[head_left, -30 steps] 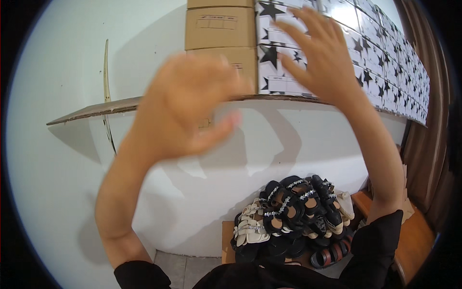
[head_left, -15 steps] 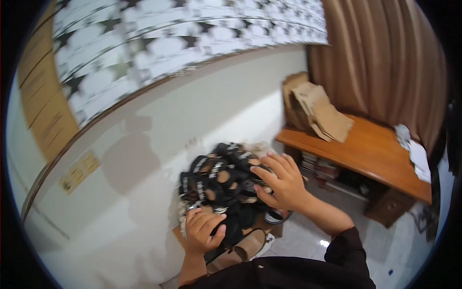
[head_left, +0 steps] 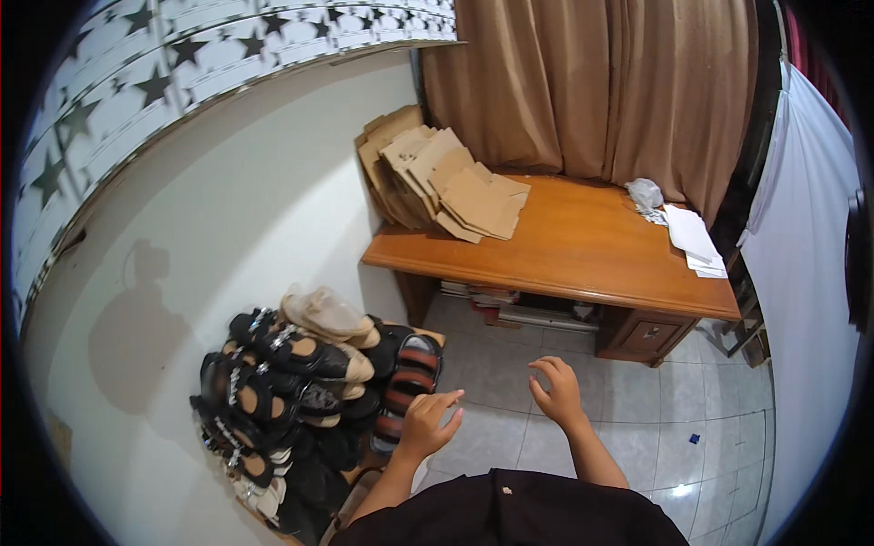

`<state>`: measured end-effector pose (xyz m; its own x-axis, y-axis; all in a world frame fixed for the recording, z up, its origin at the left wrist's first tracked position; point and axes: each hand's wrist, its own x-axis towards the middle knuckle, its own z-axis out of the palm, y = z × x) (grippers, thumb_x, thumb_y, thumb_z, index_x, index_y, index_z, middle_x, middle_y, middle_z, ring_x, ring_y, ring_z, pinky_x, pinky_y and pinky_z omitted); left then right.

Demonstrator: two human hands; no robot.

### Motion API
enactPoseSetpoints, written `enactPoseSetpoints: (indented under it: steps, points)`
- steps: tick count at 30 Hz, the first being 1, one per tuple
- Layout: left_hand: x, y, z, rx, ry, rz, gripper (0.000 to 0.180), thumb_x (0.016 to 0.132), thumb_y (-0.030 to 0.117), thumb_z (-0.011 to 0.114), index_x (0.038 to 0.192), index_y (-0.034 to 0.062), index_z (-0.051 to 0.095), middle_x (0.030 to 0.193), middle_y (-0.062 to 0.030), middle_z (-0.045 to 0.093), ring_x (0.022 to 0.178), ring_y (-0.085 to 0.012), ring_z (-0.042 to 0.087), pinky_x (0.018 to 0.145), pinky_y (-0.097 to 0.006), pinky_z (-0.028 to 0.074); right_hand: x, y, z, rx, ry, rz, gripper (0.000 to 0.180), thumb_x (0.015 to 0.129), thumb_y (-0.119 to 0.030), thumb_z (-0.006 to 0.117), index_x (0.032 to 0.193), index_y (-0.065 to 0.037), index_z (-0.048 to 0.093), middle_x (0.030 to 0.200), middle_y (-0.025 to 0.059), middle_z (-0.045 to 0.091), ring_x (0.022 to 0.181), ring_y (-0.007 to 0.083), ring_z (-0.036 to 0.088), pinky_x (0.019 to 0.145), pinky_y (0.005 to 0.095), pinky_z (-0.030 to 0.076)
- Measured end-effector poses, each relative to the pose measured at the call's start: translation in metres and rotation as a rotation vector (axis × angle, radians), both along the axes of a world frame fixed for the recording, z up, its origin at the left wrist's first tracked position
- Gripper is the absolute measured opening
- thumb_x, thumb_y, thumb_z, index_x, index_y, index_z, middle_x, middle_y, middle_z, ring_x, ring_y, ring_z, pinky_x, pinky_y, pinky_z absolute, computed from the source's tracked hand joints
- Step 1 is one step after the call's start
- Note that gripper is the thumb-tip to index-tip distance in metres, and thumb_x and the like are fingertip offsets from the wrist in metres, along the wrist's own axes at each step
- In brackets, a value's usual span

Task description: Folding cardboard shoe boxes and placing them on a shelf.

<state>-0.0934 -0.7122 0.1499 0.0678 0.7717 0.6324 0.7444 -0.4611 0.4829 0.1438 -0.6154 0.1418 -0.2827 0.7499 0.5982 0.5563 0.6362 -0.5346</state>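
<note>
My left hand (head_left: pixel 428 424) hangs low with its fingers apart and holds nothing; it is just right of a pile of sandals (head_left: pixel 291 382), nearest a dark sandal with red-brown straps (head_left: pixel 411 366). My right hand (head_left: pixel 557 391) is also empty, fingers loosely curled and spread, over the grey tiled floor (head_left: pixel 637 409). The pile holds black sandals with shiny trim and some beige ones on top, stacked against the white wall.
A wooden desk (head_left: pixel 583 250) stands ahead, with flattened cardboard pieces (head_left: pixel 446 182) at its left end and white papers (head_left: pixel 692 238) at its right. Brown curtains (head_left: pixel 601 91) hang behind it. Star-patterned boxes (head_left: pixel 137 82) fill a shelf at upper left.
My hands came down from the high shelf of boxes to the sandal pile, then drew back from it; the view has swung right toward the desk.
</note>
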Motion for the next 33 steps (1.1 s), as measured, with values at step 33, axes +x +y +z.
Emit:
enactPoseSetpoints:
  steps: [33]
  points:
    - [-0.005,0.674,-0.181,-0.443,0.493,0.004,0.053,0.078,0.028,0.066,0.126,0.0151,0.048,0.133,-0.0102,0.043,0.126,-0.0237,0.036,0.101,-0.051,0.027,-0.003,0.538,-0.161,-0.599,-0.616,-0.184,0.054,0.075,-0.032,0.059,0.125,-0.014,0.047,0.126,0.014,0.048,0.113,0.0332,0.048,0.092,0.0483,0.04]
